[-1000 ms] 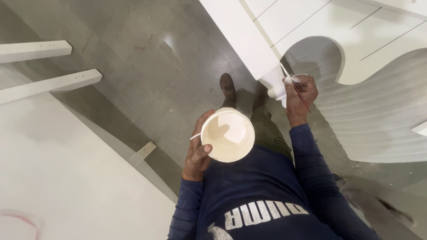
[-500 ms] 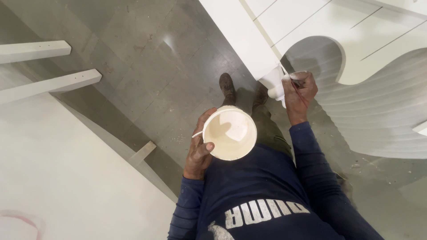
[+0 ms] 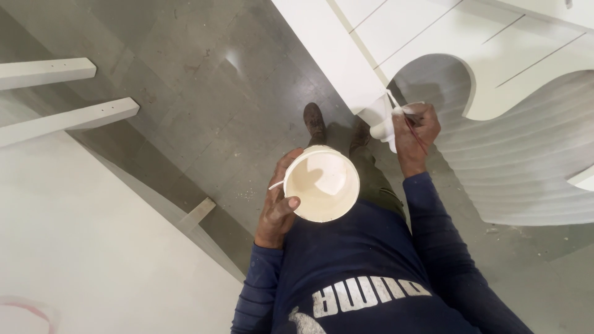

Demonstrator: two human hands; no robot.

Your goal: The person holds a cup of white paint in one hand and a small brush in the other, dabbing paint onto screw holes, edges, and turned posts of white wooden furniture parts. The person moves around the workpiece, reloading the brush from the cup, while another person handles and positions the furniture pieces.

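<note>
1. Left hand (image 3: 278,207) is closed around the side of a small round white bucket (image 3: 323,184), with the thumb pressed on the rim nearest the body.
2. This bucket is held upright in front of the person's waist, above the grey floor (image 3: 204,93); inside it there is cream-white paint, and a thin wire handle sticks out on the left side.
3. Right hand (image 3: 417,130) is closed on a thin brush (image 3: 396,105), with the fingers wrapped tightly around its handle.
4. Its pale tip touches the lower corner of a large white furniture panel (image 3: 433,37), just where the curved cut-out begins.
5. Below the cut-out, the panel shows a ribbed white surface (image 3: 526,167).
6. Both arms wear dark blue sleeves, and the shirt has a white print on the chest.
7. Two dark shoes (image 3: 314,120) stand on the floor, between the bucket and the panel.
8. Two white wooden bars (image 3: 62,117) lie on the left, well apart from the hands, beside a big white board (image 3: 80,247).
</note>
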